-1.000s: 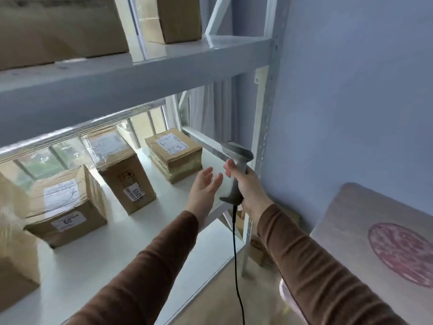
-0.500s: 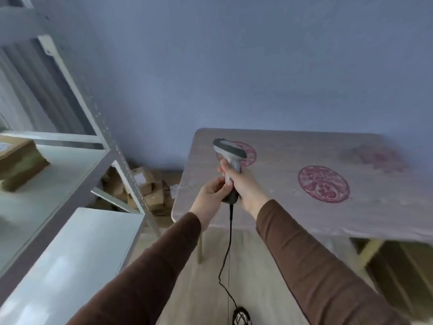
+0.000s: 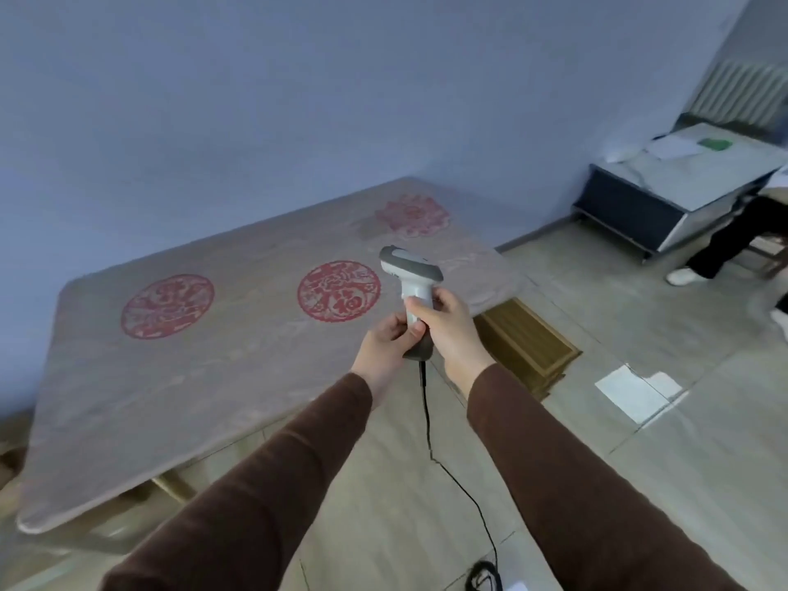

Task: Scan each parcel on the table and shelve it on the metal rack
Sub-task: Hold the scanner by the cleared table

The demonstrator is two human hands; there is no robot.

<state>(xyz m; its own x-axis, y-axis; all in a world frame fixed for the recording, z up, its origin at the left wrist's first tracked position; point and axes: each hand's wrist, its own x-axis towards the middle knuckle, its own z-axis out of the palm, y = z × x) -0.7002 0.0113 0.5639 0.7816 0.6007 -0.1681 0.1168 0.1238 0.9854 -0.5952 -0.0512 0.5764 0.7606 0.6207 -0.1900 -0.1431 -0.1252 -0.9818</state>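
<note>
The table (image 3: 179,377) spreads to the left of and beyond both hands and shows no parcel on its visible top, so the task looks finished or between parcels; the next move likely calls for setting the scanner (image 3: 411,287) down. The right hand (image 3: 447,330) grips its handle, the left hand (image 3: 386,351) pinching the lower end.

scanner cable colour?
Black. The cable drops from the scanner grip toward the floor, clearest in the head view.
</note>
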